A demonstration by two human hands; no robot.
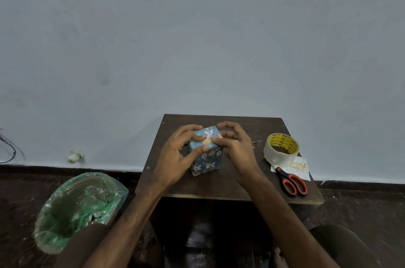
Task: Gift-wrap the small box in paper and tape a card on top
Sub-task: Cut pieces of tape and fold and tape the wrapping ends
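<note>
A small box [205, 163] wrapped in blue patterned paper stands upright in the middle of a small dark wooden table [252, 189]. My left hand [175, 158] grips its left side, thumb across the front edge of the top and fingers curled over the top. From the right, my right hand [234, 147] meets the box, its thumb pressing on the top face and its fingers curled above the far corner. A white card [300, 168] with gold lettering lies at the table's right edge, partly under the tape and scissors.
A roll of clear tape [281, 148] with a yellow core sits at the table's right. Red-handled scissors [291, 181] lie in front of it. A bin lined with a green bag [81, 206] stands on the floor to the left. A wall rises right behind the table.
</note>
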